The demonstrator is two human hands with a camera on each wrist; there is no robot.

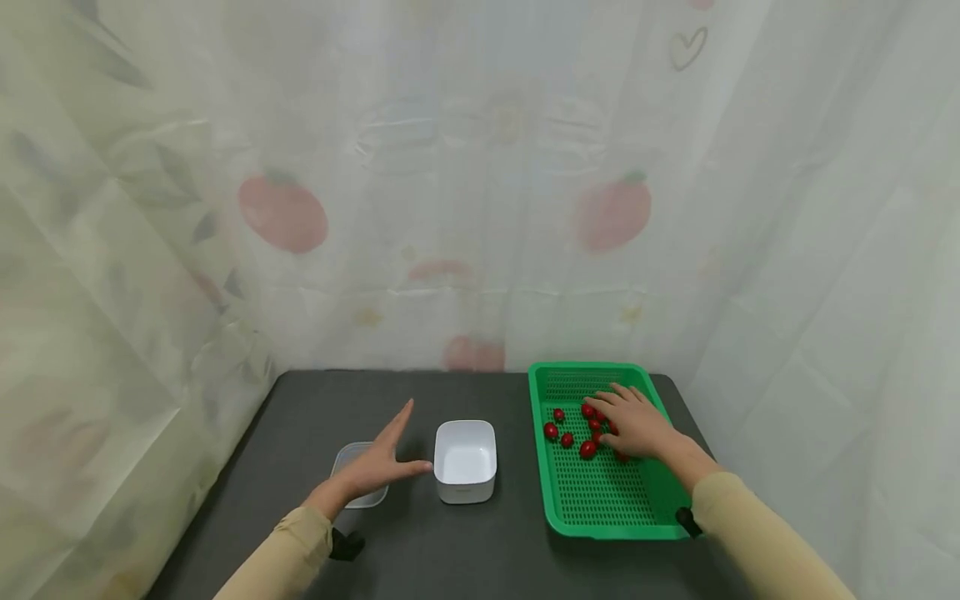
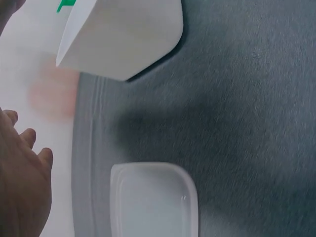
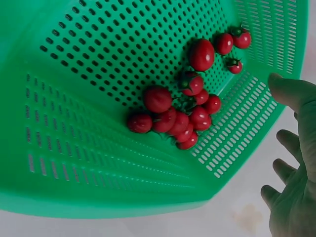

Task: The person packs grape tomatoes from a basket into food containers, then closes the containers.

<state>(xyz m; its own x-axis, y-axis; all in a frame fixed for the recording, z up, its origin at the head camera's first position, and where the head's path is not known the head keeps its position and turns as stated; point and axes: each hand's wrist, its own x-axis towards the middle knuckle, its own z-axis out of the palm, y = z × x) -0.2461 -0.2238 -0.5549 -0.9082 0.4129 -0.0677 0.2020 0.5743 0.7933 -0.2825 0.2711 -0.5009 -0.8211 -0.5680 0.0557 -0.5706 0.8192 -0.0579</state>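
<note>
Several cherry tomatoes [image 3: 201, 55] lie in a green plastic basket [image 3: 64, 103], gathered mostly toward one corner in the right wrist view. Over them my right hand [image 1: 637, 423] is spread with nothing in its grasp, its thumb and fingers apart. A white square container [image 1: 465, 462] with an open top stands on the table left of the basket. Beside it, my left hand [image 1: 377, 462] is held with thumb and fingers wide apart, the thumb tip close to the container's left side. Partly under that hand in the head view lies a translucent lid [image 2: 154, 200], flat on the table.
The dark grey table [image 1: 420, 550] carries the lid, container and basket from left to right. Behind it hangs a pale curtain [image 1: 465, 292] with fruit prints, and more curtain closes off both sides. The basket's raised rim [image 1: 551, 508] surrounds the tomatoes.
</note>
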